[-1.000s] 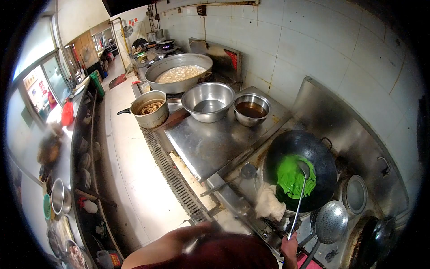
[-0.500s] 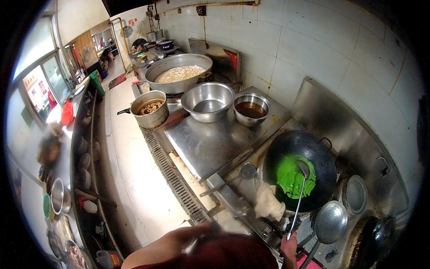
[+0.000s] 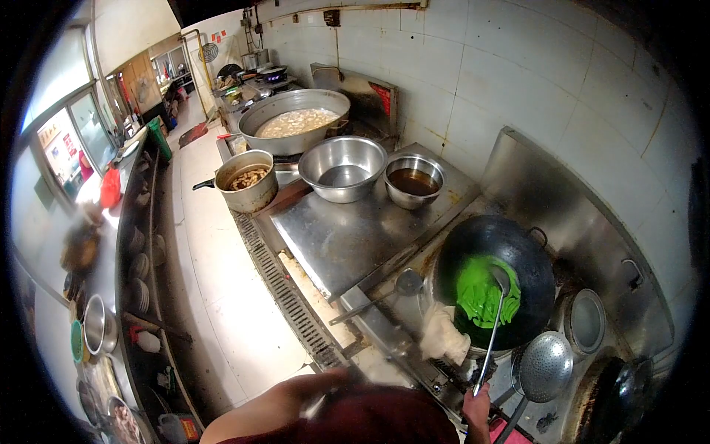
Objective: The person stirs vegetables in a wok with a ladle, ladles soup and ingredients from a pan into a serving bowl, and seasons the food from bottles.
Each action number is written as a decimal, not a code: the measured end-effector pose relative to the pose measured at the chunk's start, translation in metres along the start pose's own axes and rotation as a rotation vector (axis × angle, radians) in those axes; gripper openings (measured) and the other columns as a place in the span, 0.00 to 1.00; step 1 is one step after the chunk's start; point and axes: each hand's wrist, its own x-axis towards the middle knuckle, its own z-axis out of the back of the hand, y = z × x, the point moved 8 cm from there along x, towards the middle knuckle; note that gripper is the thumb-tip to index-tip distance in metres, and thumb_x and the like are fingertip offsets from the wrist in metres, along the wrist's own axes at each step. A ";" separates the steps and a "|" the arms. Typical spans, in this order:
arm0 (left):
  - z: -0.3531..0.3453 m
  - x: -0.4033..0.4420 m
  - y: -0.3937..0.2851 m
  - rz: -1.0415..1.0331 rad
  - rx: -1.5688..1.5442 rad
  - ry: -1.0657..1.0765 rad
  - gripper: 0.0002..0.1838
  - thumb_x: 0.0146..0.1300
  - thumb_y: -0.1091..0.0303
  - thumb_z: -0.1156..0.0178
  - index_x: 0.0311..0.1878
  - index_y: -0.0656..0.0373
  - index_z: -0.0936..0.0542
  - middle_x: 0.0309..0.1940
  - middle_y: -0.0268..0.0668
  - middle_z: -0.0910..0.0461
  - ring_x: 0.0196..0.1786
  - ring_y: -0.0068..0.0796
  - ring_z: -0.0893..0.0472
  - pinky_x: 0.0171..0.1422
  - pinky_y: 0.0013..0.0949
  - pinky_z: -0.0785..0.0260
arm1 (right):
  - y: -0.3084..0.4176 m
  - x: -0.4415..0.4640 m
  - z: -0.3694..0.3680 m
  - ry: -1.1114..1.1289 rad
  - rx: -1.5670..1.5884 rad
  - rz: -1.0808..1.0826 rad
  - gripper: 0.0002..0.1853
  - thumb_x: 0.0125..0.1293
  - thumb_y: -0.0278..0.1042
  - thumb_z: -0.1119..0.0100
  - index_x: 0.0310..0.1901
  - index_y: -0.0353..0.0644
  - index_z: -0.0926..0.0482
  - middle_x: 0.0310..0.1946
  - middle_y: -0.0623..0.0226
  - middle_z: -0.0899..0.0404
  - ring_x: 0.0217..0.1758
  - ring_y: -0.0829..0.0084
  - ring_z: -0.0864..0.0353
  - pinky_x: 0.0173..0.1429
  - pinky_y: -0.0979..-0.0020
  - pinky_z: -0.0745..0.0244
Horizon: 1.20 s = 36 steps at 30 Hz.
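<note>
My right hand [image 3: 477,405] is closed around the handle of a long metal ladle [image 3: 489,340] at the bottom of the view. The ladle's head rests among bright green leafy vegetables [image 3: 481,296] inside a dark wok [image 3: 529,259]. A crumpled pale cloth [image 3: 445,331] lies over the wok's near left rim. Just right of my right hand is a perforated strainer [image 3: 547,366] with a long handle. My left hand is out of view; only my shoulder and dark red clothing show at the bottom.
Left of the wok, a steel counter [image 3: 333,248] bears a large steel bowl [image 3: 343,170] and a smaller bowl of brown liquid [image 3: 414,181]. Beyond stand a saucepan [image 3: 248,194] and a wide pot [image 3: 259,122] of pale food. Another ladle [image 3: 408,283] lies beside the wok.
</note>
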 end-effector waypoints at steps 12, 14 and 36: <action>-0.013 0.011 0.013 0.048 -0.034 0.093 0.16 0.54 0.58 0.41 0.41 0.59 0.19 0.41 0.46 0.19 0.45 0.45 0.19 0.47 0.48 0.27 | 0.000 0.000 -0.002 0.054 -0.045 -0.042 0.20 0.59 0.32 0.46 0.49 0.32 0.38 0.30 0.39 0.22 0.37 0.39 0.21 0.42 0.49 0.28; -0.013 0.009 0.014 0.048 -0.031 0.120 0.16 0.54 0.58 0.41 0.43 0.58 0.19 0.42 0.45 0.19 0.46 0.45 0.19 0.48 0.48 0.27 | -0.001 0.000 -0.002 0.062 -0.034 -0.056 0.20 0.59 0.32 0.47 0.49 0.32 0.38 0.29 0.40 0.22 0.37 0.39 0.22 0.42 0.49 0.28; -0.030 0.031 0.028 0.009 0.013 0.077 0.17 0.53 0.56 0.39 0.41 0.57 0.19 0.43 0.44 0.19 0.46 0.45 0.20 0.47 0.47 0.27 | -0.007 0.002 -0.006 -0.005 -0.010 0.011 0.19 0.59 0.33 0.45 0.48 0.34 0.36 0.28 0.41 0.22 0.35 0.41 0.21 0.40 0.50 0.28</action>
